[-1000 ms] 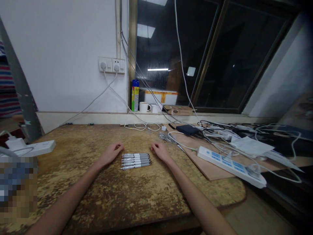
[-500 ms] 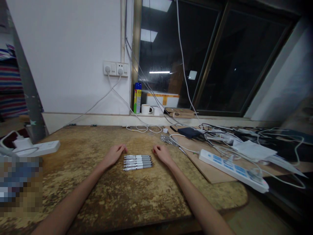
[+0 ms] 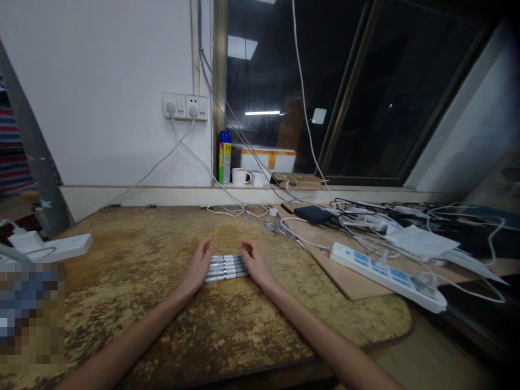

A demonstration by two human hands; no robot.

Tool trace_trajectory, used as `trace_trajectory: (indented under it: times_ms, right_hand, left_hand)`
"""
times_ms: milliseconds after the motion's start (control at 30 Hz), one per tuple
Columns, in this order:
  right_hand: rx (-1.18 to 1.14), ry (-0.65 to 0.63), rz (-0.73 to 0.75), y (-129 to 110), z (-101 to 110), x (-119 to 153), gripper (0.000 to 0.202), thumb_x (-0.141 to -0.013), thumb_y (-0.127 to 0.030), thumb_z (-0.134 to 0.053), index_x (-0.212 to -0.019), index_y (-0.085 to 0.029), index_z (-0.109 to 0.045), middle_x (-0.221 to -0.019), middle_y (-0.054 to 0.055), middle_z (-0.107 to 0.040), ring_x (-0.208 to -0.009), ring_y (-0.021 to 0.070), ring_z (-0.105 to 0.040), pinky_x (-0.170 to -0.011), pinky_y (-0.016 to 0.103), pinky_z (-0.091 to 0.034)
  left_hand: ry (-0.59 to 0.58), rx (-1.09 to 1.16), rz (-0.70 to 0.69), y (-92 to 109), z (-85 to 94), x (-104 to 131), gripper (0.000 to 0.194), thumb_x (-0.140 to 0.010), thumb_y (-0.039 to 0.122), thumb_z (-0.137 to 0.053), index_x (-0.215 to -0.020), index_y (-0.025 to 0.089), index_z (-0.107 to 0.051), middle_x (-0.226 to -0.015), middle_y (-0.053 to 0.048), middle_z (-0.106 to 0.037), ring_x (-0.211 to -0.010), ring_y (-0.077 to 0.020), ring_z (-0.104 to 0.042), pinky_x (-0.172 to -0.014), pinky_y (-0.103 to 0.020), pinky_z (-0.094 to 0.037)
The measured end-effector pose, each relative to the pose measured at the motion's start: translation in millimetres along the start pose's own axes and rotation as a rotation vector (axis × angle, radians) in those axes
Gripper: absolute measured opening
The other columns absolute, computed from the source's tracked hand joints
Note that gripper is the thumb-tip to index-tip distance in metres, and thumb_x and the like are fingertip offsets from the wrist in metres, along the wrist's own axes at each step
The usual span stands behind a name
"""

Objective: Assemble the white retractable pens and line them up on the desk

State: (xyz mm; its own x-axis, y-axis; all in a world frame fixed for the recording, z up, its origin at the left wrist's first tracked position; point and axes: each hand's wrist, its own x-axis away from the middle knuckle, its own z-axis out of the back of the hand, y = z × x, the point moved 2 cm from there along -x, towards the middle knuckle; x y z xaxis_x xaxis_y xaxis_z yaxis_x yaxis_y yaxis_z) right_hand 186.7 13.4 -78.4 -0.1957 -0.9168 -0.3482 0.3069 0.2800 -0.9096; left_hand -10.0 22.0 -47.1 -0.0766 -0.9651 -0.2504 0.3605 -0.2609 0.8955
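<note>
Several white and grey pens lie side by side in a tight row on the worn wooden table. At the row's left end is my left hand, its palm turned in and its fingers stretched forward. My right hand faces it from the right end, fingers slightly bent and apart from the thumb. Both palms are up against or very close to the pen ends and partly cover them; whether they touch I cannot tell. Neither hand grasps a pen.
To the right, a white power strip lies across a brown board among tangled cables and papers. Another power strip is at left. A spray can and a mug stand on the windowsill.
My two hands have moved inward and slightly nearer, from beyond the row's corners to its two ends. The pens remain in their row. The view has shifted slightly.
</note>
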Motion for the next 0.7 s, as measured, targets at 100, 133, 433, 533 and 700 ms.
trace_trajectory:
  times_ms: [100,133,433,533,700]
  right_hand:
    - [-0.095,0.028,-0.078,-4,-6,3,0.038,-0.083,-0.027,-0.051,-0.120,-0.019,-0.061,-0.129,0.010,-0.063,-0.121,0.0213,-0.056,-0.109,0.036,-0.038]
    - [-0.126,0.043,-0.096,-5,-6,3,0.039,-0.083,-0.027,-0.051,-0.120,-0.018,-0.062,-0.129,0.010,-0.063,-0.122,0.0216,-0.056,-0.109,0.036,-0.038]
    - [-0.223,0.097,-0.180,-4,-7,-14,0.041,-0.083,-0.027,-0.048,-0.120,-0.020,-0.064,-0.131,0.008,-0.065,-0.124,0.0224,-0.057,-0.109,0.035,-0.039]
    - [-0.192,0.097,-0.197,0,-12,-30,0.042,-0.084,-0.027,-0.048,-0.122,-0.019,-0.063,-0.132,0.009,-0.064,-0.123,0.0222,-0.058,-0.108,0.034,-0.040]
    - [-0.163,0.100,-0.191,6,-24,-61,0.039,-0.084,-0.025,-0.046,-0.118,-0.018,-0.064,-0.130,0.010,-0.065,-0.121,0.0220,-0.059,-0.107,0.035,-0.041]
  left_hand:
    - [0.075,0.103,0.025,2,-11.8,9,0.047,-0.094,0.039,-0.048,-0.135,0.017,-0.052,-0.149,-0.015,-0.050,-0.139,-0.0260,-0.045,-0.118,-0.043,-0.031]
    - [0.102,0.139,0.030,4,-13.8,10,0.045,-0.095,0.036,-0.047,-0.135,0.017,-0.053,-0.148,-0.014,-0.051,-0.139,-0.0253,-0.045,-0.118,-0.042,-0.030]
    - [0.169,0.209,0.070,8,-15.1,-7,0.042,-0.097,0.030,-0.043,-0.133,0.013,-0.056,-0.146,-0.014,-0.053,-0.137,-0.0230,-0.047,-0.118,-0.037,-0.030]
    - [0.198,0.141,0.063,4,-17.9,-28,0.042,-0.096,0.027,-0.042,-0.132,0.012,-0.056,-0.144,-0.014,-0.055,-0.135,-0.0229,-0.049,-0.118,-0.036,-0.031]
    - [0.220,0.093,0.069,-5,-18.6,-63,0.038,-0.095,0.026,-0.042,-0.127,0.012,-0.059,-0.139,-0.015,-0.059,-0.132,-0.0235,-0.052,-0.116,-0.037,-0.032]
